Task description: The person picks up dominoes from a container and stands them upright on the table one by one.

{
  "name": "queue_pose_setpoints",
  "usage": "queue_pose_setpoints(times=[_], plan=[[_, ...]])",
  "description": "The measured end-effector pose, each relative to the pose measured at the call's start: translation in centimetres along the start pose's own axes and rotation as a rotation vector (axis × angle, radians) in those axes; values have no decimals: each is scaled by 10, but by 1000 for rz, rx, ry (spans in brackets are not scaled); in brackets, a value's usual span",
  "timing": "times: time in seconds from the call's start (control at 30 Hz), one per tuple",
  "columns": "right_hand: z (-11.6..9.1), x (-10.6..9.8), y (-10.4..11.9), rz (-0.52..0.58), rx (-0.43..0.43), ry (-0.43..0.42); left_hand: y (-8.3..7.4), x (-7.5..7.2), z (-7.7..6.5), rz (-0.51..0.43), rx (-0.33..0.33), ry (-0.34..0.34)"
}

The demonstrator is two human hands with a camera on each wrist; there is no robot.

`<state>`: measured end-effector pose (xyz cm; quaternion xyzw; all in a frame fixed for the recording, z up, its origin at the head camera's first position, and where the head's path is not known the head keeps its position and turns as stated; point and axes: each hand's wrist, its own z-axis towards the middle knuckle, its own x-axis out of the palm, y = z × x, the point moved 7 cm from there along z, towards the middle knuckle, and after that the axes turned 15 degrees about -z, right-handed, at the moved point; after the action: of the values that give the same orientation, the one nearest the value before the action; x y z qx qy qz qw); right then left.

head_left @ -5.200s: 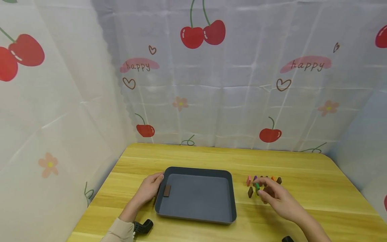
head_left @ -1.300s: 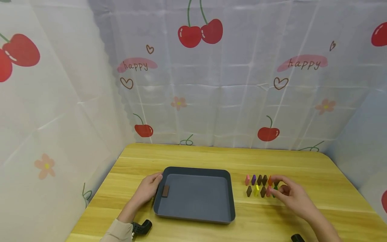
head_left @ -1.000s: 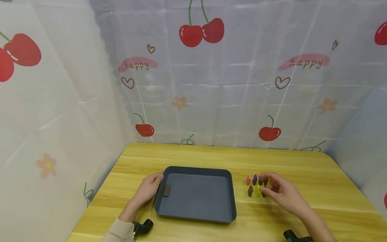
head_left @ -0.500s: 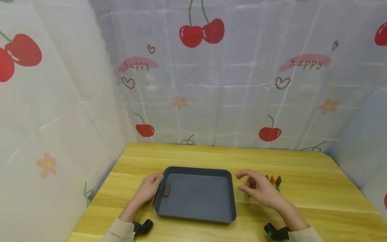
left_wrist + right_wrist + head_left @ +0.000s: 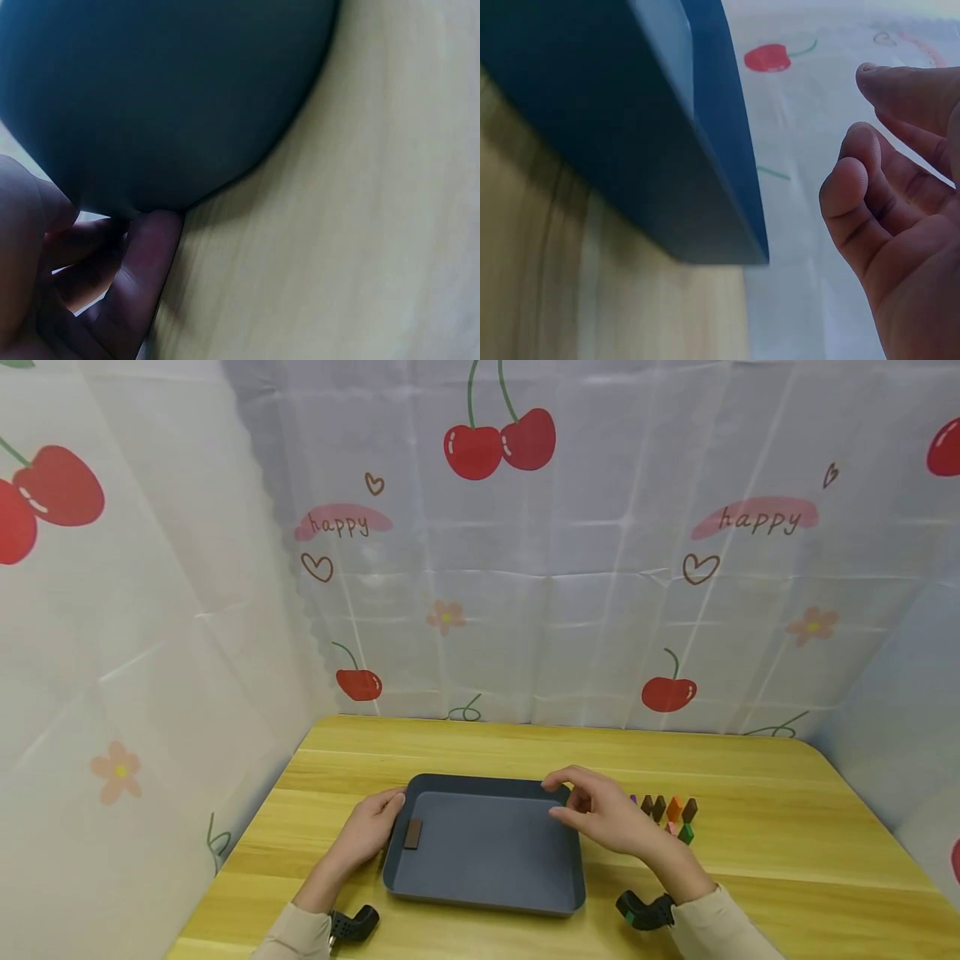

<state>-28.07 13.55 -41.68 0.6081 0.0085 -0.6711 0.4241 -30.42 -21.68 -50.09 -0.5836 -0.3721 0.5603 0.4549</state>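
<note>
A dark grey rectangular tray [image 5: 487, 852] sits mid-table, with one brown domino-like block [image 5: 413, 833] lying flat inside near its left wall. My left hand [image 5: 369, 828] grips the tray's left side, thumb at the rim and fingers against the outer wall; the left wrist view shows fingertips [image 5: 154, 244] on the tray. By the tray's right rim, my right hand [image 5: 600, 814] hovers with nothing in it, thumb and index finger apart. In the right wrist view its fingers [image 5: 847, 187] are loosely bent, apart from the tray wall.
Small upright blocks stand in two rows right of the tray, including an orange block [image 5: 674, 809], a green block [image 5: 686, 833] and a brown block [image 5: 690, 811]; my right hand and forearm hide others. A cherry-print curtain [image 5: 510, 585] encloses the wooden table [image 5: 780, 827].
My right hand has moved left, away from the rows of blocks to the tray's right rim. Earlier it held a green block, which now stands at the front row's right end. My left hand stays put.
</note>
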Motion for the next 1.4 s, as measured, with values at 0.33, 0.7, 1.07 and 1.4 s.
queue_pose_setpoints(times=[0.33,0.7,1.07,1.4], plan=[[30,13,24,8,-85,66,1,0,0,-4,-2,-2],[52,29,37,4,-117,113,0,-1,1,21,-10,-16],[68,50,49,-3,-140,177,1,-2,0,21,-11,0],[86,74,56,-14,-152,225,0,-2,2,19,-2,1]])
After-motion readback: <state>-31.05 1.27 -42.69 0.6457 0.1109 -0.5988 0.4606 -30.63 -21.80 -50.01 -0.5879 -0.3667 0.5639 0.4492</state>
